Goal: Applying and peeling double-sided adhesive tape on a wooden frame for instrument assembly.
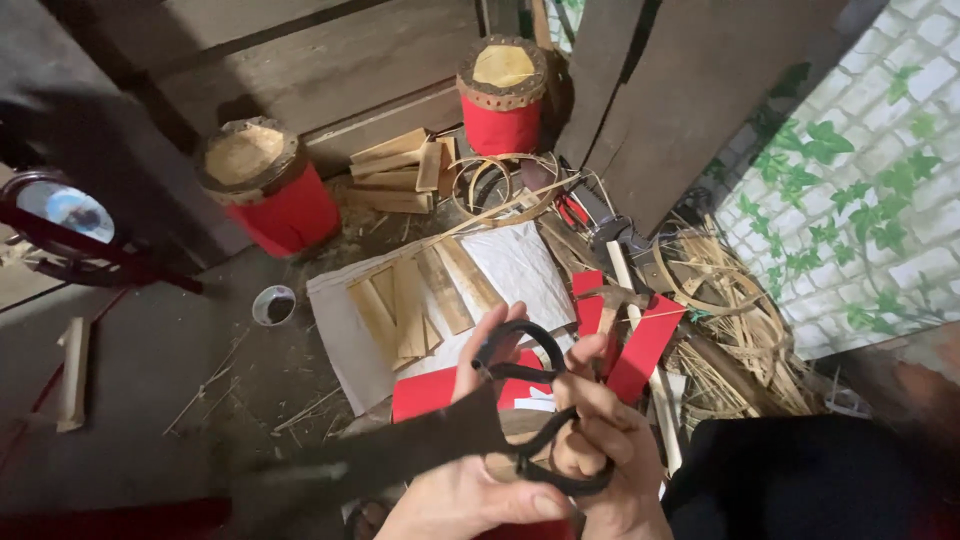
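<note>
Both hands hold a pair of large black scissors (520,400) close to the camera. Its blurred blades point left and down, toward the floor. My left hand (470,480) is under the scissors, with fingers raised beside the upper handle loop and the thumb below the pivot. My right hand (605,440) grips the lower handle loop from the right. Beneath the hands lie red paper pieces (645,345) and a white sheet (520,265) carrying several flat bamboo slats (410,305).
Two red drum-shaped cylinders with tan tops stand at the back, one left (268,185) and one centre (502,92). Wood blocks (400,170), bamboo hoops (500,185) and a heap of bamboo strips (740,340) lie around. A small round cup (273,304) sits on the floor.
</note>
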